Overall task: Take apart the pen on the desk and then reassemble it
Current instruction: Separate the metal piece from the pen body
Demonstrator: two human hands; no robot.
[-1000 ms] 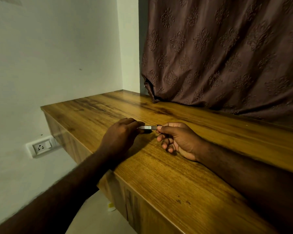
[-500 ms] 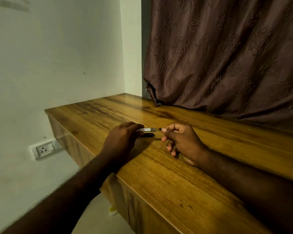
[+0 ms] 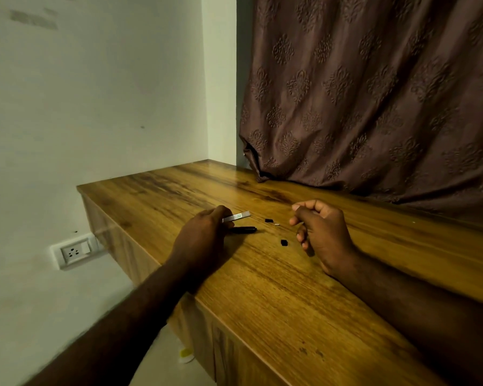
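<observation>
Silver pen barrel (image 3: pixel 236 217) half-hidden in left hand (image 3: pixel 204 235).

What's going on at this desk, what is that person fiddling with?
A person is taking a pen apart on the brown wooden desk. Their left hand grips a slim silver pen barrel by one end. A longer black pen piece lies beside that hand; a small black bit, a tiny white bit and a second black bit lie loose between the hands. The right hand is curled nearby; whether it pinches anything is unclear.
</observation>
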